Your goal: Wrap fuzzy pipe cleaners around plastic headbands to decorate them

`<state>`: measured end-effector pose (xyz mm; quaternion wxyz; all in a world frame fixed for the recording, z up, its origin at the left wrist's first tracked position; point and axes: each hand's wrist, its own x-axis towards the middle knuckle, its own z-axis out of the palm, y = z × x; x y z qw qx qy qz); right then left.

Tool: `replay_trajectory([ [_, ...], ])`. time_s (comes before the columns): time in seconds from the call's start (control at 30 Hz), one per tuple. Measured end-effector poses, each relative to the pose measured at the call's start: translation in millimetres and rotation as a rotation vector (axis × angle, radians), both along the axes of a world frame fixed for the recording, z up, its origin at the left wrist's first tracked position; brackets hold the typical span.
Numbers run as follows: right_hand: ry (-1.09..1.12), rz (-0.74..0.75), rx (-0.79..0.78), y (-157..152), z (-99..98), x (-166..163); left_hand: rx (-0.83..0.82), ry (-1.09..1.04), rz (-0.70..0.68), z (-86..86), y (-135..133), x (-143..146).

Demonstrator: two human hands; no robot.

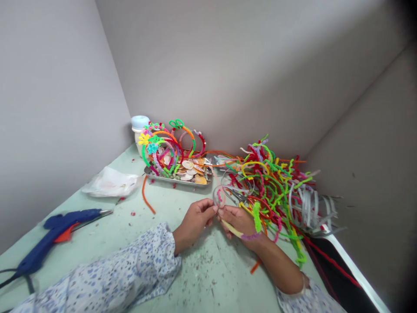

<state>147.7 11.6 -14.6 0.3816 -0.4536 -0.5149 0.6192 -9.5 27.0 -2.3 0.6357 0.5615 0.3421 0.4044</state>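
Observation:
My left hand [199, 216] and my right hand [237, 221] meet above the table, fingertips pinched together. Between them is a thin headband [232, 229], wrapped in fuzzy pipe cleaner, pale yellow turning to purple where it passes over my right wrist. Its clear grey end [214, 194] curves up above my fingers. Close to that end rises a pale pink pipe cleaner [219, 179], with a small deeper pink piece by it. My fingers hide the exact spot being pinched. A bright green pipe cleaner [257, 216] shows just over my right hand.
A metal tray [182, 181] holds shells and several finished headbands [163, 150], with a blue-lidded jar [140, 124] behind. Tangled pipe cleaners [273, 182] and clear headbands [312, 208] crowd the right. On the left lie a blue glue gun [55, 237] and a plastic bag [110, 182].

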Motion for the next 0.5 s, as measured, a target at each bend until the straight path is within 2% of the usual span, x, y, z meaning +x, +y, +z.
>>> replay_trajectory([
  [0.3, 0.016, -0.014, -0.023, 0, 2.4, -1, -0.031, -0.044, -0.023, -2.8, 2, -1],
  [0.5, 0.041, 0.02, 0.021, -6, 12.9, 1, -0.089, -0.083, 0.003, -9.7, 5, 1],
])
